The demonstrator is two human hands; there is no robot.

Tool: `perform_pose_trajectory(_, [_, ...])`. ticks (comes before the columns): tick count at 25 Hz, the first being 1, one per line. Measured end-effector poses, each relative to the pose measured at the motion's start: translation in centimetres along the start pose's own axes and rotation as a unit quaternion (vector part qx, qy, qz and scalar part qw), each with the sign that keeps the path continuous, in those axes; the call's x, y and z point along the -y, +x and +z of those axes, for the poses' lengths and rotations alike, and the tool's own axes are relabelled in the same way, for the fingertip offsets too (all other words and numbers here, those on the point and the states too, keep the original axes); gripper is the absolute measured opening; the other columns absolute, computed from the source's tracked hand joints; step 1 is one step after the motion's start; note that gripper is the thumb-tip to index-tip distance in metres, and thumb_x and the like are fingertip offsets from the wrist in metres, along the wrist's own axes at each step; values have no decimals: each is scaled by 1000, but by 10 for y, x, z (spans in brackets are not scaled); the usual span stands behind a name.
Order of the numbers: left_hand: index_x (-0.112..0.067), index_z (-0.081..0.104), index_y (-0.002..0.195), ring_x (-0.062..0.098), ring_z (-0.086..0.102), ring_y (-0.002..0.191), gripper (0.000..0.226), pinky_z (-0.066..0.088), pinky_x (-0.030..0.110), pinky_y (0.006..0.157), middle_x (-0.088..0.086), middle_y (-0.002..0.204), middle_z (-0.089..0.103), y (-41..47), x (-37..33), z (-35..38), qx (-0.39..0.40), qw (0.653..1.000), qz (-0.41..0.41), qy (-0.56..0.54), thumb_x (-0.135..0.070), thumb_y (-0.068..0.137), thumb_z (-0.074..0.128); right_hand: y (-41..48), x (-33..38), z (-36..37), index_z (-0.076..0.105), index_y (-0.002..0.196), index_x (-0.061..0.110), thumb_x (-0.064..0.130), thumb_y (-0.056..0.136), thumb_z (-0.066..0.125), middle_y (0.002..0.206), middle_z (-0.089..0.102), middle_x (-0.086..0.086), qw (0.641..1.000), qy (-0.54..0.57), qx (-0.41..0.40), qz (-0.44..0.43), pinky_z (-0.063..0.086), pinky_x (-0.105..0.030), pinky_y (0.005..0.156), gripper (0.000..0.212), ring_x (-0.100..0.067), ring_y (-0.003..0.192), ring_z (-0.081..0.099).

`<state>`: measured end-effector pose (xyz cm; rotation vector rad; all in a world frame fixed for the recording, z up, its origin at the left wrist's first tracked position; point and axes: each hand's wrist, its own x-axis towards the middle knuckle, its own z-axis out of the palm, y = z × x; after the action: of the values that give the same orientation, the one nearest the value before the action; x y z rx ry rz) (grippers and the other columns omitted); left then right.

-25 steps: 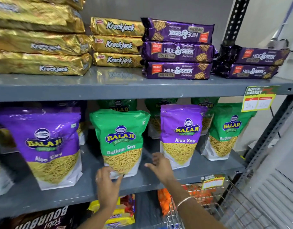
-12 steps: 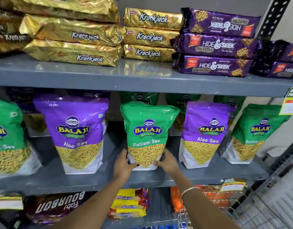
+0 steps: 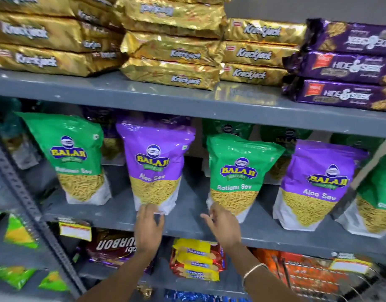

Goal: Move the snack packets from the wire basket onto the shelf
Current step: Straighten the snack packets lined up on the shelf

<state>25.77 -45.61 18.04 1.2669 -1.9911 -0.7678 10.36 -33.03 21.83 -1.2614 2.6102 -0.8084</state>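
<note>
Balaji snack packets stand in a row on the grey middle shelf (image 3: pixel 187 223). My left hand (image 3: pixel 149 227) has its fingertips closed on the bottom edge of a purple Aloo Sev packet (image 3: pixel 155 166). My right hand (image 3: pixel 223 225) is spread open, with its fingers just at the lower left corner of a green Ratlami Sev packet (image 3: pixel 237 177). Another green packet (image 3: pixel 74 158) stands to the left, and a second purple one (image 3: pixel 318 186) to the right. Only the wires of the basket (image 3: pixel 282 269) show at the bottom right; what it holds is hidden.
The upper shelf (image 3: pixel 144 94) carries gold Krackjack packs (image 3: pixel 172 55) and purple Hide & Seek packs (image 3: pixel 344 92). Below lie Bourbon (image 3: pixel 113 247) and Marie biscuit packs (image 3: pixel 196 260). A perforated steel upright (image 3: pixel 28 203) slants across the left side.
Both hands have let go of the green Ratlami Sev packet. My left hand has moved left onto the purple Aloo Sev packet. The view has swung left.
</note>
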Motion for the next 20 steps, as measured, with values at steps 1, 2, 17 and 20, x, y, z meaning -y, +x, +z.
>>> perform_pose_trajectory(1, [-1,55,97,41,52,103,29,43,48,87,21,103,53,12,10,-11,-27,999,-38,-15,-9,73,69,11,15,12,53,100,14,42,79,62,93,68,-9,999,30,12,-14,42,-34,70,37,-29,93,63])
perform_pose_trajectory(2, [2,53,104,43,49,107,42,40,49,90,25,107,52,27,15,-22,-41,997,-65,-30,-9,69,74,20,32,19,50,112,13,38,75,68,99,65,-6,996,84,38,-6,46,-35,79,49,-27,98,61])
perform_pose_trajectory(17, [-8,40,122,33,60,110,92,50,48,90,19,117,62,84,33,-39,119,974,-95,-165,-25,43,83,68,76,69,43,113,20,9,60,81,125,57,-11,938,328,86,73,46,-44,99,67,-29,120,53])
perform_pose_trajectory(20, [-3,27,137,35,43,129,99,39,47,105,23,138,43,77,22,-43,87,978,-82,-168,-33,60,80,55,88,49,23,139,13,34,64,78,146,32,-7,974,224,24,11,37,-40,108,95,-23,138,31])
